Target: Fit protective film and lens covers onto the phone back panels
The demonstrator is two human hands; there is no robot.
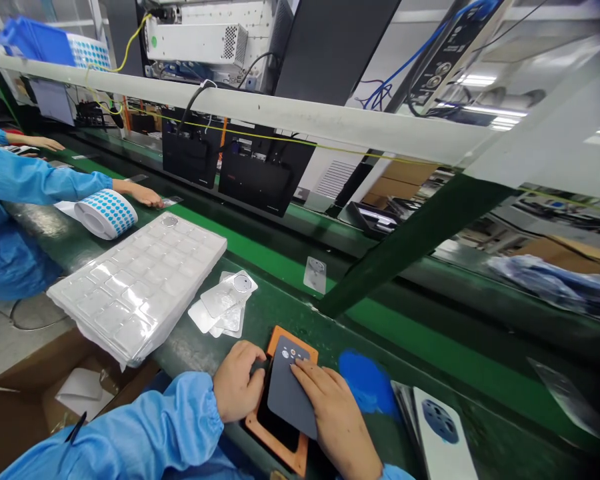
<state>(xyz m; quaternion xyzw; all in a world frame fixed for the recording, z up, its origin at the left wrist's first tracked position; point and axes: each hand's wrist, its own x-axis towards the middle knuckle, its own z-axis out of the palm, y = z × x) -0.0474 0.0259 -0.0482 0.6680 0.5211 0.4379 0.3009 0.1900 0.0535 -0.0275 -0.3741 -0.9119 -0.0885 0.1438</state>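
Note:
A dark grey phone back cover [283, 385], with several camera holes near its top, lies slanted over an orange-framed fixture [307, 349] with a black middle. My right hand [334, 415] rests along the cover's right side, its fingers stretched over the top and its thumb hidden. At the fixture's left edge, my left hand [240, 381] is closed, with thumb and forefinger around a dark part of it. Beyond my left hand, several clear-and-white film pieces [225, 303] are piled loosely. Right of the fixture stand several white phone back covers [443, 440], with blue film over the camera area of the front one.
A plastic-wrapped compartment tray [145, 280] lies left, near a roll of blue-dotted labels [107, 213]. A single film piece [315, 275] lies on the green belt [275, 257]. A slanted green post [415, 240] rises ahead. A co-worker's hand [145, 195] reaches in at left. Below is a cardboard box [10, 427].

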